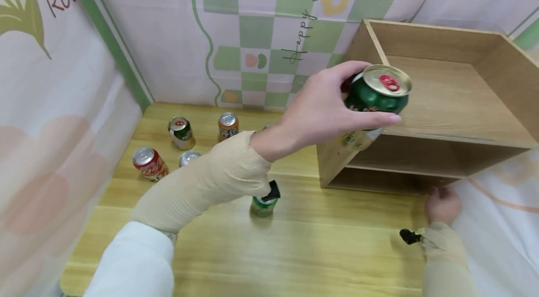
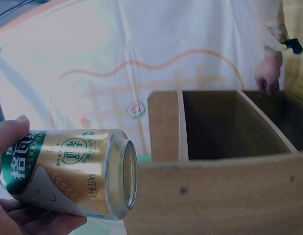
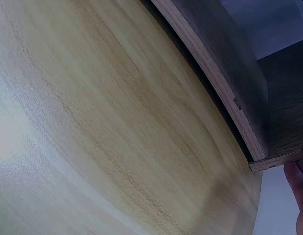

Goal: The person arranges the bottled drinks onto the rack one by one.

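Note:
My left hand (image 1: 322, 105) grips a green and gold drink can (image 1: 375, 96), thumb on one side and fingers on the other. The can is above the left side of a wooden shelf unit (image 1: 446, 96), apart from it. In the left wrist view the can (image 2: 78, 171) lies sideways across the picture, its base towards the shelf unit. Down at the unit's lower right front corner, my right hand (image 1: 443, 204) holds the edge of the side panel. Only part of that hand (image 3: 299, 193) shows in the right wrist view, against the panel's end.
On the table (image 1: 320, 250) at left stand a red can (image 1: 150, 164), a green and gold can (image 1: 181, 133), an orange can (image 1: 228, 126) and a silver-topped can (image 1: 189, 156) partly behind my sleeve. A green can (image 1: 263, 208) stands below my left wrist. Printed cloth (image 1: 168, 30) hangs behind.

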A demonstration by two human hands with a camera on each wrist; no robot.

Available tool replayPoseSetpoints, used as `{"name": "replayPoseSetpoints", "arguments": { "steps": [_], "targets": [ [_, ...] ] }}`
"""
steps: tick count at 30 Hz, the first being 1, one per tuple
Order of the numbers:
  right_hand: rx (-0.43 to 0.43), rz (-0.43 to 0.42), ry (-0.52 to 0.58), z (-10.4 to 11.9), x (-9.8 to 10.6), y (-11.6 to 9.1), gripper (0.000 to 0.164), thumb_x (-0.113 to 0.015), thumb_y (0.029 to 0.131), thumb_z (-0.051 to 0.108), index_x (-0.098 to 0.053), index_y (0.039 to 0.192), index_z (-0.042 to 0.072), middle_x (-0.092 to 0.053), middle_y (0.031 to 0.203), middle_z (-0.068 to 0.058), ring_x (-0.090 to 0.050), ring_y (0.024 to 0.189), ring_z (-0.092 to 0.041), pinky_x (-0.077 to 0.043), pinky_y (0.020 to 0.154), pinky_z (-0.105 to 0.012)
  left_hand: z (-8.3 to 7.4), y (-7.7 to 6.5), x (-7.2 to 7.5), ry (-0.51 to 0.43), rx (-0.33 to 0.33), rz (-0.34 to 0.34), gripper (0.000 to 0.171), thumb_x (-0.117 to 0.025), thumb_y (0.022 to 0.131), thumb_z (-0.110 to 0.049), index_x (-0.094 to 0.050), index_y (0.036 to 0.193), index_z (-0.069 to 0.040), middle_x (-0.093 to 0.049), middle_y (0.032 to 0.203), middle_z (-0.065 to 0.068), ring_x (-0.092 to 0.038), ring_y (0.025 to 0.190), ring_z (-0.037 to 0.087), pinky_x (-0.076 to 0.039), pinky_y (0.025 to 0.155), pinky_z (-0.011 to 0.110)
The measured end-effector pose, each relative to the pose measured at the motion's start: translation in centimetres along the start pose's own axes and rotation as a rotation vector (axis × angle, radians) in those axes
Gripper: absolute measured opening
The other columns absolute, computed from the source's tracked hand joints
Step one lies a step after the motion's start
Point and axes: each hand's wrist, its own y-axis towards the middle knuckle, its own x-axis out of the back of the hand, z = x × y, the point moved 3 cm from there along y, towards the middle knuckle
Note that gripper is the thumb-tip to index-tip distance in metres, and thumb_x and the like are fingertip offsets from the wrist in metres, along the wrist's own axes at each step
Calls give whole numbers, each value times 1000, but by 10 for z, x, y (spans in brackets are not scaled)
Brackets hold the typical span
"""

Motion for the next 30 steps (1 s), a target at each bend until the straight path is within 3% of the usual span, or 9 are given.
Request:
{"name": "replayPoseSetpoints", "arguments": {
  "steps": [9,13,15,18,23,25,27,29,30],
  "targets": [
    [57,-17,-20,-2,-1,3,38,-44,104,16,-59,117,-17,-58,116,-40,-52,105,-49,-39,96,-57,-25,39,-32,187,80,31,76,-87,75,-55,-55,139,-32,-58,109,-26,-54,92,-12,-45,74,7],
    [86,-39,-24,-2,-1,1,35,-47,102,13,-60,113,-17,-59,111,-39,-52,96,-46,-43,86,-46,-33,60,-49,271,120,41,70,-83,77,-61,-53,136,-38,-54,103,-29,-53,84,-12,-45,67,9],
    [92,-55,-25,-2,-1,-1,33,-49,101,12,-62,111,-16,-60,109,-38,-52,90,-39,-42,80,-37,-38,71,-56,313,127,50,65,-80,78,-63,-53,132,-39,-53,100,-29,-52,80,-11,-45,63,10],
    [91,-61,-15,0,-1,-3,34,-50,101,14,-64,113,-15,-62,109,-35,-49,80,-16,-37,75,-25,-45,87,-64,335,126,61,61,-79,79,-63,-52,129,-40,-51,98,-29,-51,79,-12,-44,62,10],
    [97,-60,1,2,0,-4,34,-51,100,13,-64,113,-16,-62,106,-35,-32,73,14,-36,74,-21,-57,115,-78,348,163,53,51,-80,78,-62,-53,116,-41,-50,93,-30,-49,74,-12,-43,60,9],
    [94,-61,5,3,0,-4,33,-52,100,13,-64,112,-15,-64,94,-26,-30,71,16,-36,74,-20,-61,127,-85,372,196,48,47,-80,77,-63,-51,109,-42,-50,87,-31,-49,69,-12,-43,59,10],
    [91,-60,6,3,1,-4,33,-53,100,14,-64,111,-15,-62,82,-8,-32,71,15,-35,74,-19,-64,138,-93,403,224,47,45,-79,77,-63,-50,103,-42,-49,83,-31,-49,65,-12,-44,57,11],
    [87,-63,6,4,2,-5,32,-53,99,14,-65,110,-14,-54,75,8,-41,72,5,-34,74,-18,-66,149,-102,420,246,51,42,-78,77,-63,-50,100,-41,-50,80,-29,-51,61,-11,-45,54,13],
    [88,-59,6,4,2,-5,32,-53,99,14,-65,110,-14,-54,75,9,-47,75,-3,-36,75,-20,-66,154,-106,426,252,55,40,-77,78,-63,-51,97,-40,-51,79,-28,-52,60,-9,-45,53,14]
  ]
}}
